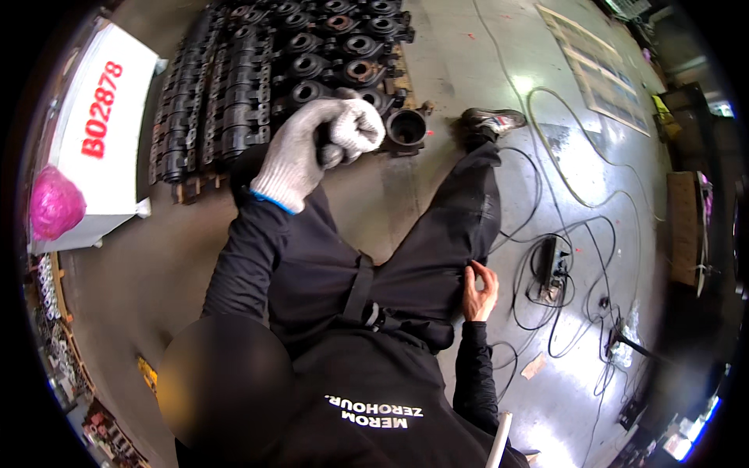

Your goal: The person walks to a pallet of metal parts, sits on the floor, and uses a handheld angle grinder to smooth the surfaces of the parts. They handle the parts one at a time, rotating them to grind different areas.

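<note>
My left hand (316, 144) wears a pale knitted glove with a blue cuff. It is raised over my left leg with the fingers curled tight; darker grey shows under them, and what they hold, if anything, is hidden. Just beyond the glove lie rows of black metal housings (309, 64) with round holes. A dark metal part with an open round mouth (406, 127) stands to the right of the glove. My right hand (479, 292) is bare, low beside my right thigh (425, 273), its fingers loosely bent and slightly apart, fingertips close to the black trousers.
Long ribbed black parts (242, 101) fill the far left, near a white box (117, 86) with a pink plastic-wrapped bundle (57, 203). Black cables (538, 179) loop across the shiny floor at right around a power strip (554, 269). A brown cardboard box (685, 226) stands at the right edge.
</note>
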A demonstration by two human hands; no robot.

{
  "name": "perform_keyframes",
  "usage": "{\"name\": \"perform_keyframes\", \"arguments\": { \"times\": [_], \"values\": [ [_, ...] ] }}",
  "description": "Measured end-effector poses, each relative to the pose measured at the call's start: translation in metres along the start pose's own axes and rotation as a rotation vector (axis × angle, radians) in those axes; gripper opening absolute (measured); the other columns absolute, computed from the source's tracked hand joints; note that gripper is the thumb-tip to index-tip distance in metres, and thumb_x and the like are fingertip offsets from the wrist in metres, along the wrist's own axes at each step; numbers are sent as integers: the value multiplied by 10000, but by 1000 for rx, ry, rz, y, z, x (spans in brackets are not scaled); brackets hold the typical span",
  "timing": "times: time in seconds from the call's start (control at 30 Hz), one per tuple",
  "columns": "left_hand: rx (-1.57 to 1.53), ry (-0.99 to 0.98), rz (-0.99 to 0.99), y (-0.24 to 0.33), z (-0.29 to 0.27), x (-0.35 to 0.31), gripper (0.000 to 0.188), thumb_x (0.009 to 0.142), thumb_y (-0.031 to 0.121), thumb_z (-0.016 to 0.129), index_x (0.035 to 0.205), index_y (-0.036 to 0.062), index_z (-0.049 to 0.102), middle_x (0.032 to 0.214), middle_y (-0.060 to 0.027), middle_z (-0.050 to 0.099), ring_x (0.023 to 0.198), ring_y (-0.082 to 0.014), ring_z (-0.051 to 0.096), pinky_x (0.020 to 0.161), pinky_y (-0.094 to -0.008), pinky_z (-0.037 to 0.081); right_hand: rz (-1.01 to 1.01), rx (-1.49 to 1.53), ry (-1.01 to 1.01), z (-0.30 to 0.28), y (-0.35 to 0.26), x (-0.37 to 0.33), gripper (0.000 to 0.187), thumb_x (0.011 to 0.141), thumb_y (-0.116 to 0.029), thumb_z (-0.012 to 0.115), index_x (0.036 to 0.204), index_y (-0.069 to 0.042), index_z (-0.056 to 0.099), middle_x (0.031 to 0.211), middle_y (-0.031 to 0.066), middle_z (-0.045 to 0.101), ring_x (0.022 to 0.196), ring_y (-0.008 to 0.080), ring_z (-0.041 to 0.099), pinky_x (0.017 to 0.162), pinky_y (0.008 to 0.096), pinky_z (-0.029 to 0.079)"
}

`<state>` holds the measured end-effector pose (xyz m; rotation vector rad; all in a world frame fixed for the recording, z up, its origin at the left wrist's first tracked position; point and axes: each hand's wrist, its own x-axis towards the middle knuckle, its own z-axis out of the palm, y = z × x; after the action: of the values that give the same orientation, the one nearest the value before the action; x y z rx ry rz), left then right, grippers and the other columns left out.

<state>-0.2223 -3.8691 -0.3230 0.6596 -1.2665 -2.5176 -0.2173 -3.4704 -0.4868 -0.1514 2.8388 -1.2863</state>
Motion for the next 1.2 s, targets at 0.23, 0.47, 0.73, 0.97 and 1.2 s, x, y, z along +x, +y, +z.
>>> {"name": "perform_keyframes", "arguments": {
  "times": [0.23, 0.47, 0.73, 0.97, 1.2],
  "values": [
    [-21, 7, -52, 6, 3, -3, 240, 965, 260, 536, 964, 53, 657, 685, -30, 583, 535, -97, 467, 524, -244, 352, 60, 12, -63, 7, 17, 30, 172, 731, -197, 813, 811, -57, 754, 800, 89, 663, 811, 238, 637, 779, 366, 496],
    [90, -99, -21, 14, 9, -14, 239, 959, 224, 503, 1095, 63, 617, 807, -63, 650, 502, -105, 500, 446, -221, 363, -15, 418, -43, -8, -70, 24, 146, 934, -100, 653, 1068, -54, 686, 976, 23, 634, 886, 104, 590, 749, 256, 484],
    [299, -227, 118, 8, 54, -37, 236, 964, 260, 520, 858, 88, 641, 752, 10, 610, 590, -54, 500, 517, -212, 358, -162, 847, -588, 8, -221, 50, 355, 1057, -180, 483, 1355, -6, 562, 785, -7, 593, 680, 52, 502, 628, 206, 439],
    [582, -299, 287, -24, 25, -15, 234, 991, 264, 581, 1007, 49, 672, 760, 50, 561, 673, -33, 479, 582, -199, 381, 126, 885, -722, 79, -235, 90, 170, 972, -169, 558, 844, -64, 594, 645, -35, 499, 521, 55, 412, 478, 218, 289],
    [816, -383, 587, -60, 20, -5, 278, 997, 269, 584, 1091, 24, 674, 873, -43, 675, 825, -167, 639, 745, -322, 490, 441, 1422, -483, 158, -182, 127, 255, 918, -42, 631, 1151, 61, 639, 1008, 125, 706, 836, 212, 693, 749, 334, 571]
  ]
}}
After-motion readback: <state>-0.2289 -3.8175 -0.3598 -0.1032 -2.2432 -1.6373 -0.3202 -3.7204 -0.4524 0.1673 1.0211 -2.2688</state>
